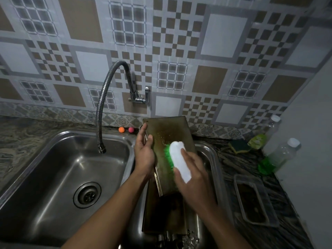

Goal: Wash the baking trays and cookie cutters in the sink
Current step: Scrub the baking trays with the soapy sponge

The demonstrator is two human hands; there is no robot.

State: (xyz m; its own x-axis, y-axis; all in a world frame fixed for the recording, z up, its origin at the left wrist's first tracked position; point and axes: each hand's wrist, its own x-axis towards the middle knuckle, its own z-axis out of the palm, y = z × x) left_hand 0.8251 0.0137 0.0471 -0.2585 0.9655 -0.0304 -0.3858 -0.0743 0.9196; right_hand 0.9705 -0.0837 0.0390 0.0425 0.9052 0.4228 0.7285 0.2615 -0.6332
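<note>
A dark, stained baking tray [168,131] stands tilted over the right sink basin [214,159]. My left hand [144,151] grips its left edge. My right hand [193,178] holds a white scrubbing brush [179,161] with green bristles, pressed against the tray's face. A second dark tray [162,212] lies flat in the basin under it. Small metal pieces, perhaps cookie cutters [177,239], lie at the basin's near end, too dim to tell apart.
The left sink basin [59,177] holds only its drain, with the flexible faucet [102,112] hanging over it. On the right counter sit a sponge [239,146], two clear bottles [283,155], a green pouch [257,139] and a clear container [255,200]. Two small balls [125,129] rest behind the sink.
</note>
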